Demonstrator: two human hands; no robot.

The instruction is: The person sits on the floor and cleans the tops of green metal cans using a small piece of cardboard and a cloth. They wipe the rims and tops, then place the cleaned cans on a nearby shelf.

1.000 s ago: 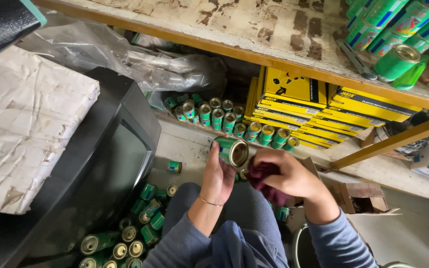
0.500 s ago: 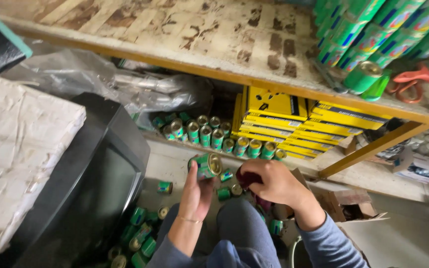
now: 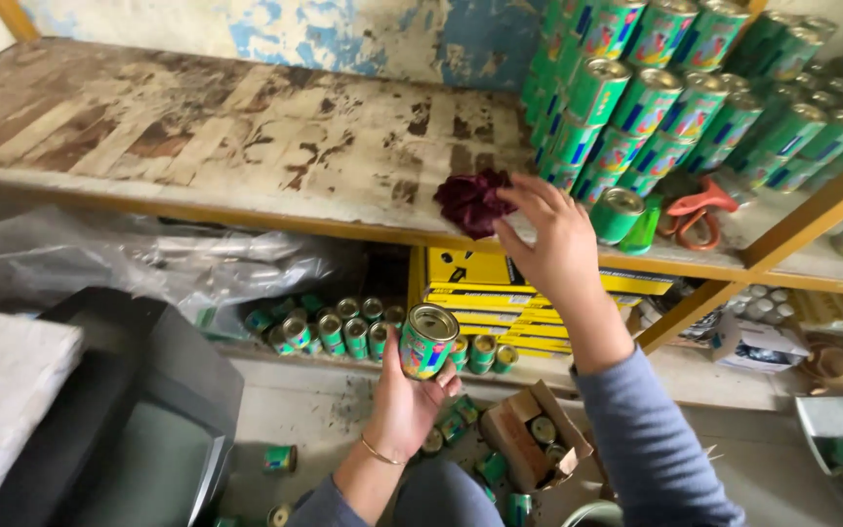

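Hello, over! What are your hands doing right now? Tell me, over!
Left hand holds a green can upright, below the shelf. Right hand touches a dark red rag on the shelf edge. Stacked cans close beside it, nothing between.

- We see green-labelled cans (image 3: 695, 98) stacked on the upper shelf, right.
- Flat yellow boxes (image 3: 500, 303) lie piled beneath.
- An open brown carton (image 3: 529, 439) sits on the floor.
- A dark screen (image 3: 139, 459) stands lower left.

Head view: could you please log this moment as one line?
left hand: holds can upright | right hand: on dark red cloth at shelf edge | stacked cans beside
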